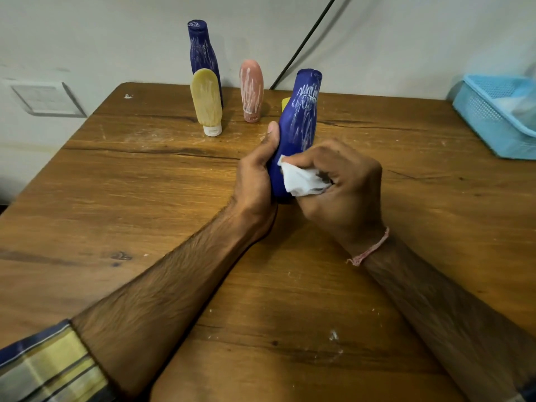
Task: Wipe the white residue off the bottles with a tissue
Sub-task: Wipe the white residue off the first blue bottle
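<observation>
- While the left hand [255, 175] grips the blue bottle [298, 117] upright on the table [145, 198], white streaks cover its upper part.
- Right hand [339, 181] fingers [304, 158] pinch a tissue [301, 181] against the bottle's lower side.

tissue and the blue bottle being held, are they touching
Touching. The head view shows the tissue, bunched in the right hand, pressed against the lower body of the blue bottle, with no gap; the left hand grips the bottle.
</observation>
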`<action>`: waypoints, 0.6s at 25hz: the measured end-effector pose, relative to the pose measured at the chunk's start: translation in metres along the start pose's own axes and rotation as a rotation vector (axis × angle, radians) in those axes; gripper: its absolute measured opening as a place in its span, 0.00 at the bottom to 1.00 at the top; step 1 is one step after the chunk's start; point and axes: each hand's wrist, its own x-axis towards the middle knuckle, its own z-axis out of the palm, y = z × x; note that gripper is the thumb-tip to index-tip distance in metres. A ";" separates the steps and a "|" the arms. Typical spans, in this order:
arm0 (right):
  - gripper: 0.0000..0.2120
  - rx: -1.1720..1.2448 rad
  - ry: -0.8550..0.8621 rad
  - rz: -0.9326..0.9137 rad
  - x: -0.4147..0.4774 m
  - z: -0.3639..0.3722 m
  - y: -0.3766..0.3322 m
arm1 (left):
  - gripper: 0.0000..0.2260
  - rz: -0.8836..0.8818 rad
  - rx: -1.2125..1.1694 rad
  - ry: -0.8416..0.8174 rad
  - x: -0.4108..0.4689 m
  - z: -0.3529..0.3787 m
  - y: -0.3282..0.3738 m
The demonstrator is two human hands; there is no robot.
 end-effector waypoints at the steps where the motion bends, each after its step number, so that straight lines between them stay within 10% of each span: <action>1: 0.08 -0.005 0.013 0.013 0.000 -0.001 0.000 | 0.21 0.003 0.016 0.002 0.000 -0.001 0.000; 15: 0.09 -0.035 0.043 0.005 0.016 -0.011 0.003 | 0.25 0.038 0.132 -0.033 0.004 -0.004 -0.005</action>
